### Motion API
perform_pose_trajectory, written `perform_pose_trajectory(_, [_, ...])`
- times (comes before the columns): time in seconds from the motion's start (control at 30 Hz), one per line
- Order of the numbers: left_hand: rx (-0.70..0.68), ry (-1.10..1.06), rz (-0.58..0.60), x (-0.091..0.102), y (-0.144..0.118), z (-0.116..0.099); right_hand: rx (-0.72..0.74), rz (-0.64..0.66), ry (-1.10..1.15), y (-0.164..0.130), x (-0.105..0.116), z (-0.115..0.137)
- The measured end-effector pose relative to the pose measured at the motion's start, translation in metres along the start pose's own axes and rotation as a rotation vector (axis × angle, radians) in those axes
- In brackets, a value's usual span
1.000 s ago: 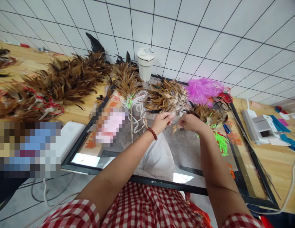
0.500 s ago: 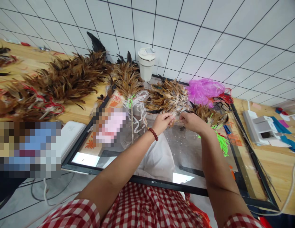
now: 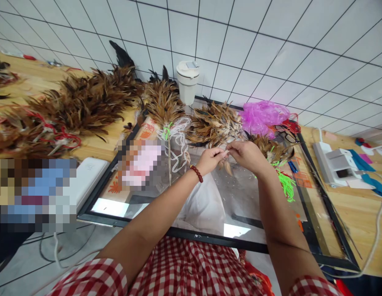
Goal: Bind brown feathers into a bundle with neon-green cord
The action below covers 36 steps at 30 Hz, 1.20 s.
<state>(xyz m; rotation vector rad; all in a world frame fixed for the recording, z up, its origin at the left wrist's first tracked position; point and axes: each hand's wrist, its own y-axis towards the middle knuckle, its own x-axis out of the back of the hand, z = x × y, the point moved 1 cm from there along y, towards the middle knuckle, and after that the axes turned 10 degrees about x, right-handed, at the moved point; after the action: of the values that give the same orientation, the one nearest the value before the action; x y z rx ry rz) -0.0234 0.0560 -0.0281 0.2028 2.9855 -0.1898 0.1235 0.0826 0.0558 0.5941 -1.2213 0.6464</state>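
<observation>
My left hand [image 3: 212, 158], with a dark red bead bracelet [image 3: 197, 173] on the wrist, is closed in a pinch on a small light-brown feather [image 3: 226, 167] that hangs below the fingers. Fingertips of my right hand [image 3: 245, 154] meet the left ones and pinch the feather's pale end. Just behind the hands lies a pile of loose brown feathers [image 3: 217, 123]. To the right, partly hidden by my right hand, is a smaller feather heap [image 3: 272, 150] beside bright green strings [image 3: 286, 185]. A feather bundle [image 3: 164, 102] on a thin stick [image 3: 169, 160] lies to the left, with white strings [image 3: 179, 150] by it.
The glass tabletop [image 3: 240, 189] has a black frame. A white lidded cup [image 3: 187, 88] stands by the tiled wall. Nearby are a purple plastic bag [image 3: 265, 115], a long row of feather bundles [image 3: 86, 102], a white power bank [image 3: 92, 176] and a white power strip [image 3: 325, 164].
My right hand has moved left, so its fingertips now meet those of my left hand. More of the light-brown feather shows below the fingers. The view has shifted slightly.
</observation>
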Motion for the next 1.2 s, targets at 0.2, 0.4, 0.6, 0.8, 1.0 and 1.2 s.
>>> perform_pose_trajectory(0.2, [0.048, -0.15, 0.016, -0.004, -0.002, -0.002, 0.141, 0.009, 0.118, 0.002, -0.003, -0.002])
perform_pose_trajectory(0.4, [-0.013, -0.075, -0.03, -0.001, -0.001, -0.001, -0.09, 0.05, -0.046, 0.001, -0.003, -0.002])
perform_pose_trajectory(0.6, [-0.212, 0.088, -0.129, 0.002, 0.0, -0.003, -0.147, 0.028, -0.194, -0.001, -0.002, -0.005])
perform_pose_trajectory(0.8, [-0.081, 0.092, -0.091, -0.002, 0.001, 0.004, 0.011, 0.033, -0.055, 0.003, -0.007, 0.001])
perform_pose_trajectory(1.0, [-0.033, 0.042, -0.103, -0.002, -0.002, 0.0, -0.069, -0.083, 0.042, 0.002, -0.007, -0.005])
perform_pose_trajectory(1.2, [-0.012, 0.06, -0.098, -0.002, -0.002, 0.001, -0.111, -0.25, 0.654, 0.003, -0.014, -0.018])
